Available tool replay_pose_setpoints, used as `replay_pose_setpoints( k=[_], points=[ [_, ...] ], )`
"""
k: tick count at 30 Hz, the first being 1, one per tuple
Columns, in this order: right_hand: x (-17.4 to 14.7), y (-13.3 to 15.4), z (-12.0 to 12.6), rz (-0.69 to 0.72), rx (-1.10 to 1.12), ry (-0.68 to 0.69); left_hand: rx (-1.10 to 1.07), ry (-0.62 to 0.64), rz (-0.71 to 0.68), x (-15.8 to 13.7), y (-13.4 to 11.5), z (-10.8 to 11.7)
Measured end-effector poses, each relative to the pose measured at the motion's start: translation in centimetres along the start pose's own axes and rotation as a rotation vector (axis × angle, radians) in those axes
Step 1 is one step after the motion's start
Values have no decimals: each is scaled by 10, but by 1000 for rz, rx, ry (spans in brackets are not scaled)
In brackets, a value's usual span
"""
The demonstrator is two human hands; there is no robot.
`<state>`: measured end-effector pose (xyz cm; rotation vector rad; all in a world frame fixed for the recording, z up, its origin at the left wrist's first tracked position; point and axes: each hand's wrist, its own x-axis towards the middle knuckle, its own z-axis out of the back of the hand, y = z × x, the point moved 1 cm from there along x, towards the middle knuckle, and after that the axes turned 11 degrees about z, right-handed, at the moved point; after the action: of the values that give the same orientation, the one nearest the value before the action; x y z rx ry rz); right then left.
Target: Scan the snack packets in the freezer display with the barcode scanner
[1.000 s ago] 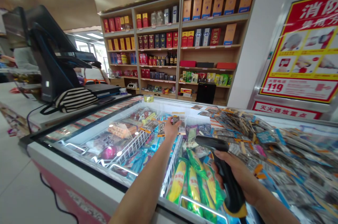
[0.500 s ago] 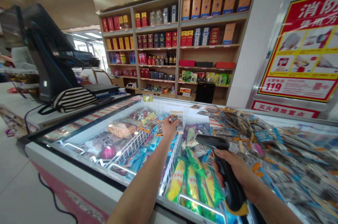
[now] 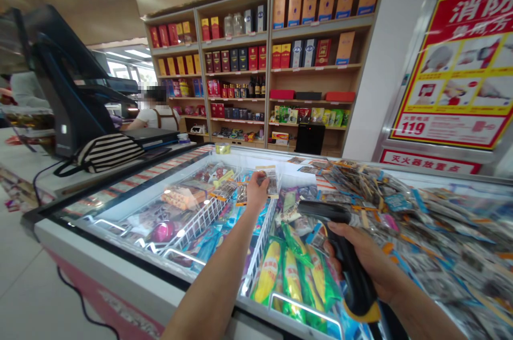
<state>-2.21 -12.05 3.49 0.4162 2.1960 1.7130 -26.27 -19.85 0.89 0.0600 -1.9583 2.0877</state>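
Over the freezer, my left hand (image 3: 257, 188) grips a small snack packet (image 3: 272, 182) with clear and orange edges. My right hand (image 3: 363, 254) is wrapped round the handle of a black barcode scanner (image 3: 350, 268) with a yellow base. The scanner's head points left, toward the packet but apart from it. Beneath the scanner, corn-shaped ice creams (image 3: 292, 276) in green and yellow wrappers lie in a wire basket (image 3: 258, 244). Blue-wrapped ice creams (image 3: 206, 244) lie below my left forearm.
A heap of snack packets (image 3: 436, 233) covers the freezer's right side. On the counter at left stand a checkout terminal (image 3: 76, 94) and a striped pouch (image 3: 108, 153). Behind are shelves of boxes (image 3: 236, 62) and a person (image 3: 156, 115). A fire-safety poster (image 3: 460, 67) hangs at right.
The view has shifted slightly, and the person behind the terminal shows more clearly. Both hands keep their holds on the packet and the scanner, with hardly any movement.
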Motion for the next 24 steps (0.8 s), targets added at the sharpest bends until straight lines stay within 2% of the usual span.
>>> replay_pose_setpoints(
  k=[3,5,8,11,15,18,21,24],
  points=[
    [0,3,0,-5,13,-56,73,129,-47,0,-1,-2],
    [0,5,0,-11,7,-82,189,201,-183,-1,-1,-2],
    [1,6,1,-1,2,-82,409,239,-432,-6,1,0],
    [2,5,6,13,3,-60,608,290,-515,-18,2,-5],
    [4,4,10,9,20,-46,885,404,-482,-41,1,-19],
    [4,6,10,1,37,-40,988,396,-452,-51,-1,-25],
    [4,7,9,-2,50,-49,908,373,-353,-48,-1,-23],
    [4,7,9,-7,67,-48,649,377,-80,-37,2,-16]
  ],
)
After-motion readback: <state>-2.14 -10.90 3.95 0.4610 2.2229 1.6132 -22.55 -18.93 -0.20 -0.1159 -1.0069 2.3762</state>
